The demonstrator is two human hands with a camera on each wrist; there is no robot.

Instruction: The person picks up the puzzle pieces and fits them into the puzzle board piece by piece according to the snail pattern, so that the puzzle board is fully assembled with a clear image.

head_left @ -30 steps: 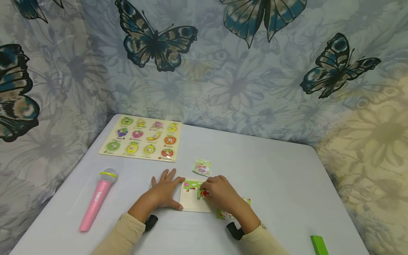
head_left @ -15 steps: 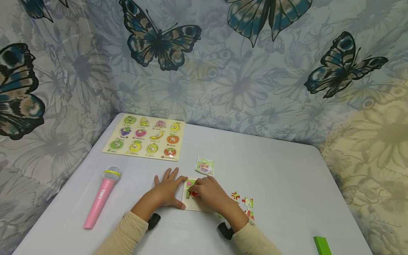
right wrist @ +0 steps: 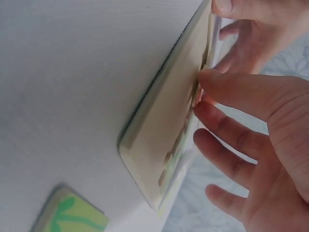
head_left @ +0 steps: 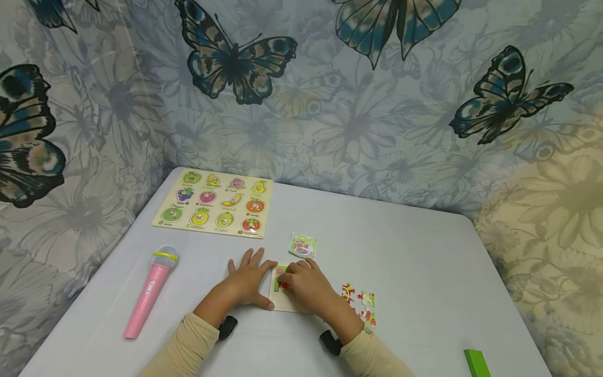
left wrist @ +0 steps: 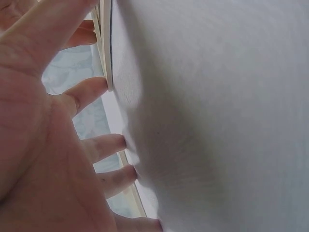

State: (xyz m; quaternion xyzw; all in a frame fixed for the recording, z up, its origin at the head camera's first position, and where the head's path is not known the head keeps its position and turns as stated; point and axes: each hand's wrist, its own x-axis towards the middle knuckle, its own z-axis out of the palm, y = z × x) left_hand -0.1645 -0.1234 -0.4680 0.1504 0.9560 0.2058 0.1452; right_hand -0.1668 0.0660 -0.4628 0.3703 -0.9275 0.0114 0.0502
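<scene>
A small pale wooden puzzle board [head_left: 286,302] lies in front of me, its upper part bearing green and pink pieces. My left hand [head_left: 248,283] rests flat at its left side, fingers spread, with thumb and forefinger at the board's edge. My right hand [head_left: 308,288] reaches over the board from the right. Between its thumb and forefinger it pinches a red and green puzzle piece [head_left: 284,286], low over the board's left part. In the right wrist view the thumb and forefinger [right wrist: 208,112] meet at the board's surface, while the other fingers stay loosely extended.
Several loose puzzle pieces [head_left: 367,299] lie right of the board, partly behind the right forearm. A small picture card [head_left: 303,245] lies just beyond it. Farther off are a fruit puzzle board [head_left: 214,201], a pink toy microphone [head_left: 149,293] and a green block [head_left: 477,362].
My right hand has moved left across the board with the puzzle piece, bringing more loose pieces into sight; over the last half second it barely shifts. The left hand stays at the board's edge.
</scene>
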